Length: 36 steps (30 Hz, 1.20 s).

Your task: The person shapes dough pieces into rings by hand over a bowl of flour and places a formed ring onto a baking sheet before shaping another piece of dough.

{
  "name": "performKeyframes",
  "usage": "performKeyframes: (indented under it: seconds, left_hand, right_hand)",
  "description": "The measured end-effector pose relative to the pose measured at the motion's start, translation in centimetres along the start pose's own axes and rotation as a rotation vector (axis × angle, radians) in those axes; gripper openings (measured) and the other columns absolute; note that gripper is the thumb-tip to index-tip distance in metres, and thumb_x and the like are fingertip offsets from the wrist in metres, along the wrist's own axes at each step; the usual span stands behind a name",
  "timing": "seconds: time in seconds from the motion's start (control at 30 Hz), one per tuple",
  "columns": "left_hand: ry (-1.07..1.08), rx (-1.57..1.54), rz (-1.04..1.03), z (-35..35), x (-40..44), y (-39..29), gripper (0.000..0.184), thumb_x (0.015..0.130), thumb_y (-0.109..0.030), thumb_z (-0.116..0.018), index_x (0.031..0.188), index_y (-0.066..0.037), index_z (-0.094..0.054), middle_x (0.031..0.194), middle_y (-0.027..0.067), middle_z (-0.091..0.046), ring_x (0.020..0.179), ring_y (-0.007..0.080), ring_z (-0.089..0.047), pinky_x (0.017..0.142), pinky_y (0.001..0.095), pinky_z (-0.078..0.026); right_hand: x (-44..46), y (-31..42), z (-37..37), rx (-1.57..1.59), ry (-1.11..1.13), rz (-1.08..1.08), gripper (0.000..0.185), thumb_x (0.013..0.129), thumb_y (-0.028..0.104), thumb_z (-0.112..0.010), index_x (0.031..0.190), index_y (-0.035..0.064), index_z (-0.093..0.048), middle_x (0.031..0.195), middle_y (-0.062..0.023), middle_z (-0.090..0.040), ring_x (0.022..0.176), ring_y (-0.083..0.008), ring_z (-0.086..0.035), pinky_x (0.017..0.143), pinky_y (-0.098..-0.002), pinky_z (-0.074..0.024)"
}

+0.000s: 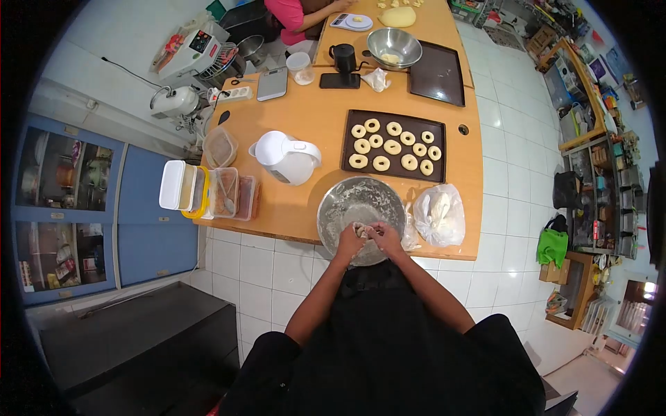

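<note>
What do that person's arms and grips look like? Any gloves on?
They have short, plain black sleeves: the left sleeve and right sleeve leave the left forearm and right forearm bare. The left grip and right grip wear no gloves. No watch or bracelet shows.

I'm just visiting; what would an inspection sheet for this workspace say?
Surface: wooden table, with things spread over it.
Job's things: metal bowl at the near edge, pale residue inside; dark tray of dough rings beyond it.
Clutter: white kettle, plastic tubs and a plastic bag.
Hands: left hand and right hand close together over the bowl; exact grip unclear.
Cables: dark cord by the left wall; socket strip on the table.
Surroundings: blue cabinet left, tiled floor, another person's pink sleeve at the far end.
</note>
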<state>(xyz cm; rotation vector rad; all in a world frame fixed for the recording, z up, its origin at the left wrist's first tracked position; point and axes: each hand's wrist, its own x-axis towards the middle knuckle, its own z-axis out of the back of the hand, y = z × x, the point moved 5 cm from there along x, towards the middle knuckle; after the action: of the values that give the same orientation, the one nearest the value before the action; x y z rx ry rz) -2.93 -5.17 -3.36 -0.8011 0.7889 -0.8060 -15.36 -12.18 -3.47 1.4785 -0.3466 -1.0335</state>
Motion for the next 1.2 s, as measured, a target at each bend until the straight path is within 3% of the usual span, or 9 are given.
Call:
performKeyframes:
  seconds: [0.2,0.3,0.5,0.6,0.7,0.8,0.9,1.0,1.2]
  left_hand:
    - [0.012,0.028,0.064,1.0,-0.5,-1.4,0.022,0.079,-0.016,-0.067,0.091,0.001,-0.062,0.080,0.0136,-0.065,0.077,0.0203,-0.064,0.069,0.0349,-0.050]
    - [0.097,-0.146,0.300,-0.6,-0.2,2.2,0.024,0.076,-0.015,-0.068,0.094,0.001,-0.062,0.082,0.0152,-0.066,0.078,0.0239,-0.065,0.070,0.0357,-0.050]
    - [0.017,0.054,0.063,1.1,-0.9,-1.6,0.025,0.076,-0.018,-0.066,0.090,0.001,-0.060,0.080,0.0194,-0.064,0.070,0.0304,-0.064,0.063,0.0387,-0.050]
    - [-0.115,0.079,-0.057,0.7,-0.6,-0.1,0.020,0.080,-0.015,-0.064,0.090,0.001,-0.059,0.078,0.0166,-0.065,0.063,0.0257,-0.064,0.058,0.0368,-0.051]
    - [0.022,-0.328,0.323,-0.6,-0.9,1.9,0.018,0.082,-0.015,-0.063,0.092,0.000,-0.061,0.084,0.0092,-0.066,0.073,0.0173,-0.065,0.055,0.0312,-0.054]
    - [0.104,-0.451,0.476,-0.7,-1.3,2.1,0.018,0.083,-0.015,-0.063,0.093,0.000,-0.060,0.086,0.0087,-0.066,0.070,0.0161,-0.064,0.054,0.0321,-0.056]
    - [0.079,-0.369,0.371,-0.3,-1.3,1.8,0.013,0.082,-0.009,-0.062,0.088,0.003,-0.060,0.076,0.0120,-0.065,0.065,0.0193,-0.065,0.055,0.0319,-0.052]
    - [-0.012,-0.039,0.107,0.8,-1.1,0.1,0.015,0.080,-0.009,-0.064,0.089,0.003,-0.061,0.077,0.0142,-0.066,0.070,0.0227,-0.066,0.063,0.0339,-0.052]
    - [-0.102,-0.097,0.108,1.4,-1.2,-0.7,0.023,0.075,-0.006,-0.067,0.095,0.003,-0.061,0.084,0.0161,-0.067,0.075,0.0247,-0.066,0.068,0.0346,-0.052]
  right_hand:
    - [0.7,-2.0,-0.5,0.057,0.070,0.045,0.025,0.088,0.016,-0.062,0.104,-0.0036,-0.061,0.092,-0.0092,-0.067,0.082,-0.0138,-0.063,0.074,-0.0267,-0.0508]
    - [0.7,-1.6,-0.4,0.068,0.074,0.016,0.024,0.088,0.016,-0.062,0.103,-0.0031,-0.061,0.092,-0.0090,-0.067,0.081,-0.0134,-0.063,0.074,-0.0264,-0.0508]
    - [-0.1,0.5,-0.3,0.031,0.073,0.025,0.023,0.087,0.017,-0.063,0.100,-0.0018,-0.062,0.086,-0.0084,-0.067,0.079,-0.0126,-0.063,0.072,-0.0261,-0.0504]
    - [-0.1,0.6,-0.6,0.020,0.051,0.047,0.022,0.086,0.018,-0.063,0.097,-0.0012,-0.063,0.083,-0.0077,-0.067,0.077,-0.0122,-0.063,0.071,-0.0263,-0.0504]
    - [0.0,0.4,-0.5,0.001,0.023,0.069,0.020,0.086,0.017,-0.063,0.094,-0.0013,-0.063,0.083,-0.0080,-0.067,0.076,-0.0128,-0.064,0.070,-0.0270,-0.0510]
    - [-0.1,0.7,-0.5,-0.092,0.014,0.115,0.020,0.085,0.016,-0.063,0.094,-0.0019,-0.063,0.084,-0.0094,-0.067,0.076,-0.0142,-0.065,0.069,-0.0280,-0.0517]
    - [-0.4,0.9,-0.7,-0.129,0.029,0.090,0.021,0.085,0.016,-0.063,0.095,-0.0024,-0.063,0.083,-0.0105,-0.067,0.076,-0.0154,-0.065,0.068,-0.0286,-0.0522]
    - [-0.6,1.3,-0.7,-0.108,0.042,0.077,0.021,0.085,0.016,-0.063,0.096,-0.0021,-0.063,0.083,-0.0107,-0.067,0.075,-0.0155,-0.065,0.068,-0.0286,-0.0521]
    - [0.2,0.2,-0.7,-0.085,0.031,0.099,0.022,0.086,0.018,-0.063,0.097,-0.0012,-0.063,0.082,-0.0104,-0.067,0.071,-0.0149,-0.064,0.067,-0.0280,-0.0515]
